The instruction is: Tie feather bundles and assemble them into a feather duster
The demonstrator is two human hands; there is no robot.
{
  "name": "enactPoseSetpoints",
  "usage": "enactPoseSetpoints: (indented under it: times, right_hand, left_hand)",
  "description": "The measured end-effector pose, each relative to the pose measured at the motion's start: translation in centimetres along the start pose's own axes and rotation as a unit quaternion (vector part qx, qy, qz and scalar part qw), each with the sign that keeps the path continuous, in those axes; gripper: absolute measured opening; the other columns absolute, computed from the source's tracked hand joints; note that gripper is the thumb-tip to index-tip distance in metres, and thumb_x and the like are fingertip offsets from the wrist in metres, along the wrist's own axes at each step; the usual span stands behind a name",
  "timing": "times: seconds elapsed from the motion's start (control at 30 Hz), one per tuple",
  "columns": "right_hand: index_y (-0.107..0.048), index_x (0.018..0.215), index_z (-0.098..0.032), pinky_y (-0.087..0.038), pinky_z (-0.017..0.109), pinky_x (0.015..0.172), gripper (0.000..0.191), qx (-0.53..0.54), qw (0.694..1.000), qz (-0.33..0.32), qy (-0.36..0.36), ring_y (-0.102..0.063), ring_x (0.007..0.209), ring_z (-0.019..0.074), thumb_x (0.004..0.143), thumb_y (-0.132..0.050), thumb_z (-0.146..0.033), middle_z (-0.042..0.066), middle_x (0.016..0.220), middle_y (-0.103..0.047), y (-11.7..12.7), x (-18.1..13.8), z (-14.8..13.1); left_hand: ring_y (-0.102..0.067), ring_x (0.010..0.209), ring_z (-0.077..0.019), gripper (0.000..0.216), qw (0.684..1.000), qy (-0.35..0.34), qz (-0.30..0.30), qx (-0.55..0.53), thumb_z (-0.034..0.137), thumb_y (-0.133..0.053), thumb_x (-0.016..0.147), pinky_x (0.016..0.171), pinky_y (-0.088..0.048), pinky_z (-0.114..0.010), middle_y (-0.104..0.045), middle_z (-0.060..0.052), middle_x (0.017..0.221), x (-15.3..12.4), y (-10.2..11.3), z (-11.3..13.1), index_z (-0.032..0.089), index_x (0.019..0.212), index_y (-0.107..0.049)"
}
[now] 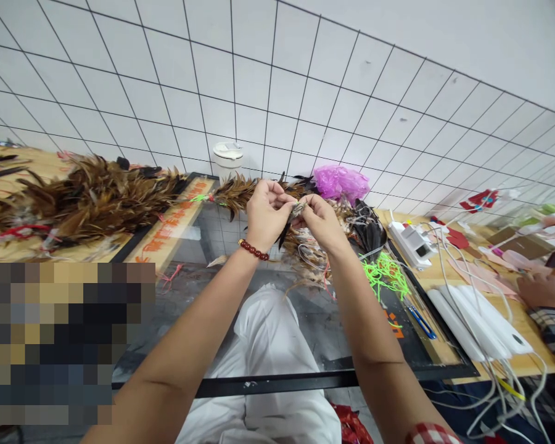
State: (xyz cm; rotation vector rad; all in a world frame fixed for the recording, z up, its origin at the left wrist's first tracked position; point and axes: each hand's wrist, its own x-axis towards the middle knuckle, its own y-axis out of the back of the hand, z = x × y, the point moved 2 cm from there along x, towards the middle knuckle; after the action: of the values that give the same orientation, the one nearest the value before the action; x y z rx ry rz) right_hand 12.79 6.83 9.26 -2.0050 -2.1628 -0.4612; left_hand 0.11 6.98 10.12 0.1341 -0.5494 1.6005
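My left hand (pixel 267 213) and my right hand (pixel 321 221) meet above a glass-topped table (pixel 198 246), fingertips pinched together on a small bunch of brown and grey feathers (pixel 296 211). A long strip of bound brown feathers (pixel 234 192) runs leftward from my left hand, tied with a bit of green cord. Under my right hand lies a loose pile of dark and speckled feathers (pixel 312 253). A beaded bracelet (pixel 253 250) is on my left wrist.
A big heap of brown feathers (pixel 87 197) covers the wooden table at left. Neon green cords (pixel 388 274), blue scissors (pixel 420 322), a glue gun (pixel 411 242), a white cup (pixel 227 159) and a pink bag (pixel 341 182) lie around. Another person's hand (pixel 543 290) rests at right.
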Motion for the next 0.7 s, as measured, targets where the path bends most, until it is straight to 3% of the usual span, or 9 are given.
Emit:
enactPoseSetpoints:
  times: [0.27, 0.43, 0.5, 0.6, 0.7]
  right_hand:
    - [-0.046, 0.082, -0.021, -0.054, 0.023, 0.053, 0.015, 0.023, 0.997, 0.076, 0.001, -0.058, 0.05, 0.0088, 0.082, -0.055, -0.033, -0.007, 0.06, -0.052, 0.2, 0.08, -0.29]
    - [-0.045, 0.082, -0.022, -0.053, 0.024, 0.054, 0.016, 0.019, 0.997, 0.072, 0.01, -0.056, 0.05, 0.0081, 0.083, -0.053, -0.035, -0.007, 0.062, -0.051, 0.14, 0.25, 0.05]
    - [-0.045, 0.081, -0.022, -0.052, 0.024, 0.054, 0.016, 0.016, 0.996, 0.081, 0.02, -0.054, 0.051, 0.008, 0.084, -0.052, -0.036, -0.006, 0.063, -0.05, 0.16, 0.32, 0.13]
    - [-0.047, 0.079, -0.021, -0.05, 0.022, 0.055, 0.017, -0.009, 0.993, 0.1, 0.055, -0.051, 0.056, 0.008, 0.084, -0.052, -0.037, -0.005, 0.066, -0.05, 0.36, 0.34, -0.06]
    - [-0.05, 0.077, -0.02, -0.046, 0.021, 0.054, 0.018, -0.025, 0.992, 0.088, 0.082, -0.049, 0.057, 0.008, 0.084, -0.055, -0.037, -0.004, 0.066, -0.048, 0.41, 0.2, -0.53]
  left_hand:
    - [-0.06, 0.066, -0.0075, 0.035, 1.0, -0.022, 0.014, 0.008, 0.003, -0.064, 0.062, 0.069, -0.047, -0.019, -0.058, 0.005, 0.069, 0.22, 0.24, -0.07, 0.021, 0.082, -0.042]
    - [-0.058, 0.064, -0.0067, 0.035, 0.999, 0.001, 0.042, -0.004, 0.001, -0.064, 0.061, 0.07, -0.045, -0.019, -0.056, 0.006, 0.068, 0.43, 0.55, -0.24, 0.02, 0.083, -0.044]
    - [-0.058, 0.068, -0.0076, 0.039, 1.0, 0.015, 0.012, -0.008, 0.002, -0.067, 0.059, 0.072, -0.046, -0.02, -0.058, 0.004, 0.072, 0.39, 0.52, 0.03, 0.02, 0.087, -0.048]
    - [-0.06, 0.079, -0.011, 0.046, 0.995, 0.046, -0.085, 0.008, 0.002, -0.076, 0.048, 0.076, -0.046, -0.022, -0.063, 0.0, 0.081, 0.19, 0.17, 0.35, 0.017, 0.088, -0.058]
    - [-0.059, 0.075, -0.0123, 0.034, 0.99, 0.06, -0.121, 0.031, 0.008, -0.08, 0.047, 0.073, -0.046, -0.022, -0.065, 0.0, 0.075, 0.08, -0.05, 0.07, 0.015, 0.075, -0.064]
